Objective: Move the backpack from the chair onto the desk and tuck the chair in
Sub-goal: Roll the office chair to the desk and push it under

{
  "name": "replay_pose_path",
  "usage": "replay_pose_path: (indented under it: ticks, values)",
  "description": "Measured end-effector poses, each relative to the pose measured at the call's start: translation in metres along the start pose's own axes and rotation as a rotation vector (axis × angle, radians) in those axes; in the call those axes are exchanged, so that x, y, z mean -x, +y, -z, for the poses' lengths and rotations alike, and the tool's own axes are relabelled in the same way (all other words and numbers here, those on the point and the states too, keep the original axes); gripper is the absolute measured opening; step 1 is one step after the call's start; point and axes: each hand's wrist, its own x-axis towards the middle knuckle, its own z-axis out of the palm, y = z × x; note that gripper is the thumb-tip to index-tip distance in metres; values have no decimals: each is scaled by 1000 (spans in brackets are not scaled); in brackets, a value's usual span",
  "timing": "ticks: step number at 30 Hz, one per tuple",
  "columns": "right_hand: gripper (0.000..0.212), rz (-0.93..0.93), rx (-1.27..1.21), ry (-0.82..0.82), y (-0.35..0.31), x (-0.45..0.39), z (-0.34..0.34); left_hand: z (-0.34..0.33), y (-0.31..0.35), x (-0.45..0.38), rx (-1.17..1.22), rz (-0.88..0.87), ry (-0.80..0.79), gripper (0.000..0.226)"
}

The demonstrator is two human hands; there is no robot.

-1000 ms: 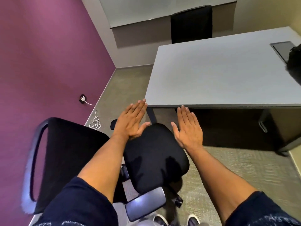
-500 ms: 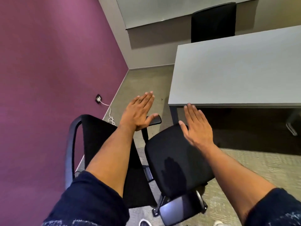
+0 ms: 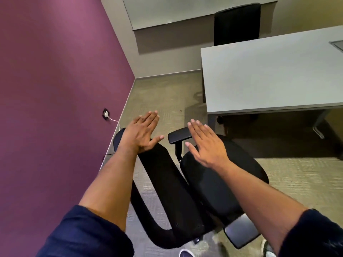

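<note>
Left hand (image 3: pixel 140 134) and right hand (image 3: pixel 206 145): fingers extended flat, gripping nothing, above the black chair (image 3: pixel 213 180) near the desk (image 3: pixel 269 78).

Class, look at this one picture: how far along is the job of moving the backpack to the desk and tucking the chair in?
Done, seemingly: the chair seat is bare, so the backpack is off it; no backpack shows on the visible part of the desk. In hand: the left hand and right hand are flat and open over the chair, gripping nothing. Left: the chair stands clear of the desk, turned sideways, not yet tucked in.
</note>
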Motion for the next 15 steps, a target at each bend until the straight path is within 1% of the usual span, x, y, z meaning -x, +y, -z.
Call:
replay_pose_path:
  ticks: [4,6,7,9,12,13,15]
  values:
    - [72,44,-62,9,-35,-16,-6,-21,-28,21,-4,3,-33,99]
    - [73,96,-104,16,-51,-21,-8,-30,-35,28,19,38,-63,102]
    - [74,142,-111,-6,-59,-24,-7,-33,-37,30,44,71,-77,103]
    - [77,248,-150,-92,-76,-31,-5,-36,-39,31,121,161,-97,105]
    - [86,360,-307,-276,-104,-41,0,-37,-39,29,172,244,-116,105]
    - [92,360,-375,-358,-113,-43,2,-37,-38,29,179,250,-122,101]
    - [107,298,-492,-527,-128,-43,6,-38,-38,29,179,259,-127,81]
